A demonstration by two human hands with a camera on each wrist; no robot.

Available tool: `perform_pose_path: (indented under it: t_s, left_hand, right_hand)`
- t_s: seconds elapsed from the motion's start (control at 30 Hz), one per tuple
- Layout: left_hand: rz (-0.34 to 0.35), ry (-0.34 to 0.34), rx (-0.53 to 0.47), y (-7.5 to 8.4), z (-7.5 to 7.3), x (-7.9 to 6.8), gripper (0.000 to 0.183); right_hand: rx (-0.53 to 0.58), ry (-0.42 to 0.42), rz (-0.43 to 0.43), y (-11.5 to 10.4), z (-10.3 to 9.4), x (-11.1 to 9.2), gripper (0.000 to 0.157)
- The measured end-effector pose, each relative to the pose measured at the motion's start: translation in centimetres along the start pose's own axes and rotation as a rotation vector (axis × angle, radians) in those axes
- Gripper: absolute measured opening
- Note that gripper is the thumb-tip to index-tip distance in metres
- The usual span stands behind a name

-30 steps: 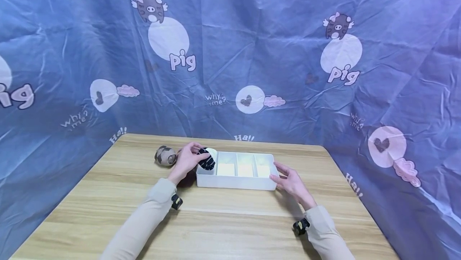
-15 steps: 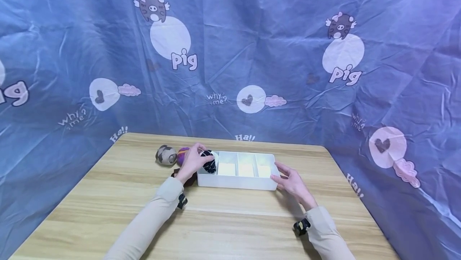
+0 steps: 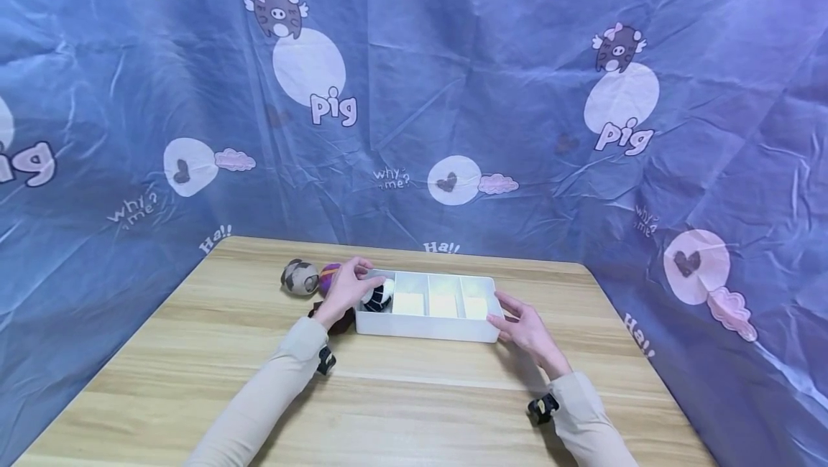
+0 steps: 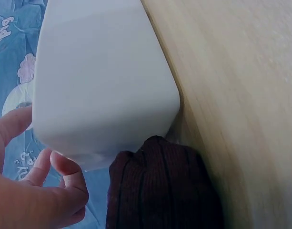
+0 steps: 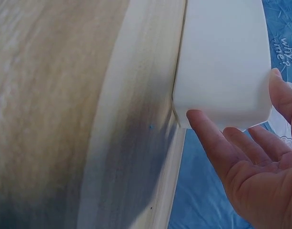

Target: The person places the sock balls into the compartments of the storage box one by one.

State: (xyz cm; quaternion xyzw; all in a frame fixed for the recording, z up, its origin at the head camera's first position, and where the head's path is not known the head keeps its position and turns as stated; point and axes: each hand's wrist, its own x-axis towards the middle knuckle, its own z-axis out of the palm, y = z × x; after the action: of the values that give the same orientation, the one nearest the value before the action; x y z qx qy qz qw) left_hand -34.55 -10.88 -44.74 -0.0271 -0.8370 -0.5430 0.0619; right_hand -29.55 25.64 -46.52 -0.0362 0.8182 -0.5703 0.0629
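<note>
A white box (image 3: 427,327) with a row of several compartments stands on the table. In its leftmost compartment lies a black-and-white balled-up sock (image 3: 376,299). My left hand (image 3: 348,291) is at the box's left end, its thumb reaching over the rim above that sock. In the left wrist view the loosely bent fingers (image 4: 69,176) are right at the box's end wall. The right hand (image 3: 525,325) holds the box's right end between thumb and fingers, as the right wrist view also shows. A dark brown ribbed balled-up sock (image 4: 162,186) lies against the box, under my left wrist.
Left of the box are a grey patterned balled-up sock (image 3: 300,277) and a purple-and-orange one (image 3: 328,278), the latter partly hidden by my left hand. The wooden table (image 3: 414,395) ends at a blue printed curtain (image 3: 414,93) behind and at the sides.
The black-and-white sock has gone down from my left fingers into the leftmost compartment and now shows more white. The left hand has moved slightly right; the right hand keeps its place.
</note>
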Motion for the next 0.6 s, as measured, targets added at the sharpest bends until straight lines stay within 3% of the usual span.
perform_pose_path:
  t_s: [0.17,0.4,0.6]
  left_hand:
    - [0.022,-0.021,0.031,0.17,-0.23,0.01,0.031]
    - [0.079,0.007,0.115,-0.28,-0.11,0.19,0.007]
    - [0.07,-0.045,0.02,-0.34,-0.67,0.19,0.017]
  right_hand:
    - [0.02,-0.008,0.003,0.02,-0.04,0.09,0.072]
    - [0.032,-0.006,-0.008,0.22,-0.11,0.21,0.074]
    - [0.021,-0.005,-0.006,0.31,-0.08,0.26,0.073]
